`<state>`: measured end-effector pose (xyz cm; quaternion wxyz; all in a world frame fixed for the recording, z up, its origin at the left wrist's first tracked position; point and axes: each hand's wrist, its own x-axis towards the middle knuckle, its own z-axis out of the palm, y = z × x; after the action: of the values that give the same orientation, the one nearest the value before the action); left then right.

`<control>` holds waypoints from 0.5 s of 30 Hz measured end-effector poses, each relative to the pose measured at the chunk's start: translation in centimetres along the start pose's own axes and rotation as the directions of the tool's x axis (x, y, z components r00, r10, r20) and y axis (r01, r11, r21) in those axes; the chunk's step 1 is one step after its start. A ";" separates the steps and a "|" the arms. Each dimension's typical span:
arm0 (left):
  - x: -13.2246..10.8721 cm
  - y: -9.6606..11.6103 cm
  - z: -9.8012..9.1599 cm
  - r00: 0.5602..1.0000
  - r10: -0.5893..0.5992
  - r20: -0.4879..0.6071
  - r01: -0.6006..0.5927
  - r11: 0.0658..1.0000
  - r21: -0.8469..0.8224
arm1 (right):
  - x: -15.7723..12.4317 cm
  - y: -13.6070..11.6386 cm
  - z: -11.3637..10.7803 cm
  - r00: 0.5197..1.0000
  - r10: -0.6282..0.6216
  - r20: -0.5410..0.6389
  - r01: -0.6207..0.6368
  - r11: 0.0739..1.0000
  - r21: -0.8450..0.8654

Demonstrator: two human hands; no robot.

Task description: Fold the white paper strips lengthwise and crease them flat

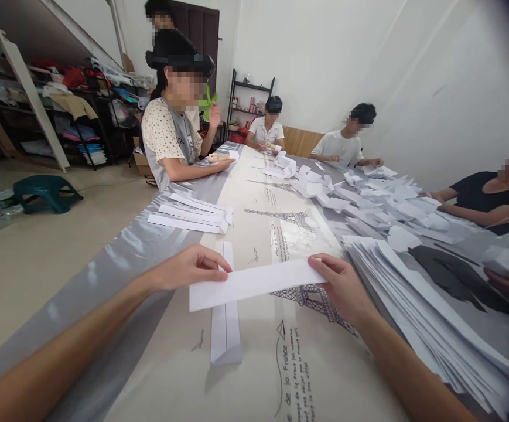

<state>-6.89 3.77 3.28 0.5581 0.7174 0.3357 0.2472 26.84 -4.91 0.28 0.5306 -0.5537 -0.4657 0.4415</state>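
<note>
From where I stand, the white paper strip is stretched above the table, its long axis running across from the left edge toward the right and tipping slightly nearer the wearer at its left end. The left hand pinches its far edge toward that left end; the right hand has the other end nipped between thumb and fingers. So each grip is closed on the same strip.

Under it lies a folded paper piece, its long axis running lengthwise down the table, so the two papers cross. The crossing is just beside the left hand, the nearer of the two; whether they touch I can't tell. A few loose strips lie beyond, near the table's left edge, and a paper stack lies past the right forearm, toward the right edge.

The cover carries a drawn tower and handwriting, sideways to the wearer: "de la France". The smaller lines beside it I can't read surely, and no brand is legible anywhere.
</note>
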 end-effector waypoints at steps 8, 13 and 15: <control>-0.8 1.5 3.4 0.973 -0.053 0.226 0.075 0.993 -0.090 | -0.4 -0.7 0.9 0.998 0.061 -0.001 -0.058 0.965 0.256; -1.3 1.4 5.4 0.930 -0.065 0.362 0.130 0.979 -0.158 | -1.5 -1.0 2.6 0.996 0.079 0.050 -0.089 0.965 0.248; -1.4 1.2 6.2 0.909 -0.081 0.408 0.167 0.969 -0.180 | -2.0 -1.2 3.7 0.995 0.064 0.076 -0.081 0.967 0.240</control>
<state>-3.02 -1.39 2.84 0.7020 0.6666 0.2324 0.0943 22.80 -6.19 1.25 0.5618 -0.4859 -0.4052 0.5330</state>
